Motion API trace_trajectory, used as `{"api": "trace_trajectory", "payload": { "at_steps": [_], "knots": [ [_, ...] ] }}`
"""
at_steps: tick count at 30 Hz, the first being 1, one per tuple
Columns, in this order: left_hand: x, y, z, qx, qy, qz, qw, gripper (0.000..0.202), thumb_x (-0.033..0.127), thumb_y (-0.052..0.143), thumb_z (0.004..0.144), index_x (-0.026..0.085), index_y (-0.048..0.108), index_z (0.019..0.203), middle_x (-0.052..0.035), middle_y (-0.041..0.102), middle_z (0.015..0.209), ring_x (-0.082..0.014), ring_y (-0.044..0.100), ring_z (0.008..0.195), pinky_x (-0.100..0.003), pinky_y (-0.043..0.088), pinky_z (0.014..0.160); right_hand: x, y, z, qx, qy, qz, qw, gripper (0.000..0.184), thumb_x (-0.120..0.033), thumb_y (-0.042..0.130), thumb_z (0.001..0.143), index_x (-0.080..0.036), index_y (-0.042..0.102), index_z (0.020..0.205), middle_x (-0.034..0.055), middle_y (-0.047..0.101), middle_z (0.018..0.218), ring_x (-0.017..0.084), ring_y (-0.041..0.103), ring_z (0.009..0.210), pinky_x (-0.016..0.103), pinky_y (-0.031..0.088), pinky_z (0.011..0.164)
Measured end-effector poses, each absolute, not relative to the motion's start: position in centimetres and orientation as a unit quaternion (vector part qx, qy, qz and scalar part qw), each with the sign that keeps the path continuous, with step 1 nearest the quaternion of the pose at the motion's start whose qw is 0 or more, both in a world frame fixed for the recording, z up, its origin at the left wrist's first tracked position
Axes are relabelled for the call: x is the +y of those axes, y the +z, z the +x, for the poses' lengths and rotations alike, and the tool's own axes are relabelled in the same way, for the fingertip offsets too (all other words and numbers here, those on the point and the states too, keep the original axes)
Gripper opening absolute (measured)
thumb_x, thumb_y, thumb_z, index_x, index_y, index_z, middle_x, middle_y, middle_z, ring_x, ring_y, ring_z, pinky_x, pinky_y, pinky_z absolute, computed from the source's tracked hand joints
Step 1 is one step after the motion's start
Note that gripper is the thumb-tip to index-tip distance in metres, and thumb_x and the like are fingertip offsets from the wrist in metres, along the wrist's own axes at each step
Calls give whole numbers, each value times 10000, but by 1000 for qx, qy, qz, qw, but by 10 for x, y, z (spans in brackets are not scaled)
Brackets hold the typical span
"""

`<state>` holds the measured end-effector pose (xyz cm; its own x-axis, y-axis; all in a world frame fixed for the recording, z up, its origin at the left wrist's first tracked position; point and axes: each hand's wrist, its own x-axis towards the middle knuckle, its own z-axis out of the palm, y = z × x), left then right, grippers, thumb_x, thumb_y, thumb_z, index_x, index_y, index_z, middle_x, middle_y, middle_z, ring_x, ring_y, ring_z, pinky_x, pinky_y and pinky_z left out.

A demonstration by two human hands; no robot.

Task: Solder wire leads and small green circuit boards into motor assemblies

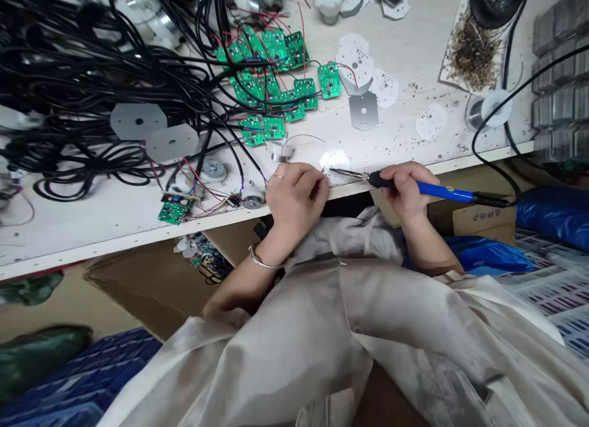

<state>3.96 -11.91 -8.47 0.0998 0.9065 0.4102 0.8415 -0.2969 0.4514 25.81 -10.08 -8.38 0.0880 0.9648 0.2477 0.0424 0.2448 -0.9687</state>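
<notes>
smock [285,347] below, soldering iron [442,191] in right hand [405,191].

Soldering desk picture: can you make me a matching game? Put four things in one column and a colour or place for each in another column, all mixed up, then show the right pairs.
Things:
1. Soldering iron
2. Bracelet
3. Circuit boards
4. Tangled cables

Colours and places:
A. Black
B. Green
C. In the right hand
D. On the left wrist

Right pairs: 1 with C, 2 with D, 3 with B, 4 with A.
</notes>
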Motion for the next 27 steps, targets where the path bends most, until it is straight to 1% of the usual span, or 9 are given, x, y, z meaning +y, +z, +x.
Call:
{"api": "trace_trajectory", "payload": {
  "at_steps": [3,7,9,15,18,22,25,27],
  "knots": [
    [-118,-87,42,599,307,738,45,91,234,607,936,228,661,862,-28,703,881,-212,621,825,-357,421,725,-100,-83,259,-574,387,-465,552,266,-453,632,937,-275,792,822,-82,591,458,67,498,334,226,498,448],
    [-118,-87,44,617,273,735,64,84,226,593,925,233,648,863,-30,688,886,-218,616,838,-365,408,735,-97,-77,257,-597,392,-453,534,248,-409,629,947,-269,797,830,-87,596,452,56,472,322,211,489,444],
    [-118,-87,44,627,265,729,78,89,230,585,928,233,646,864,-33,685,898,-224,617,856,-373,413,755,-97,-75,257,-605,387,-451,530,257,-414,628,946,-264,797,824,-84,599,453,59,472,323,214,495,445],
    [-118,-85,43,633,251,723,119,122,243,561,951,229,642,861,-51,672,920,-241,612,878,-387,413,769,-98,-75,258,-616,373,-472,509,320,-495,616,938,-267,787,791,-77,598,456,68,483,334,242,530,486],
    [-118,-85,43,631,255,723,118,124,249,564,953,230,645,861,-49,674,920,-238,614,876,-384,414,766,-98,-76,258,-596,385,-491,506,355,-545,605,936,-276,786,793,-77,575,442,75,480,334,256,524,480],
    [-118,-85,43,636,253,717,130,111,246,567,945,233,645,868,-45,669,937,-233,608,893,-387,429,797,-99,-77,259,-566,385,-517,513,434,-620,595,917,-262,776,754,-67,565,441,84,481,338,260,495,446],
    [-118,-85,43,637,256,713,141,122,251,561,952,226,648,868,-49,663,942,-233,606,897,-389,425,805,-99,-78,259,-569,381,-521,510,445,-632,598,908,-257,768,740,-68,553,440,81,481,345,265,521,470],
    [-119,-85,43,637,258,713,143,126,250,560,953,221,648,868,-48,662,939,-231,609,894,-387,418,801,-100,-80,258,-567,378,-519,516,444,-633,601,903,-254,751,727,-65,559,456,80,476,344,264,511,455]
  ]
}}
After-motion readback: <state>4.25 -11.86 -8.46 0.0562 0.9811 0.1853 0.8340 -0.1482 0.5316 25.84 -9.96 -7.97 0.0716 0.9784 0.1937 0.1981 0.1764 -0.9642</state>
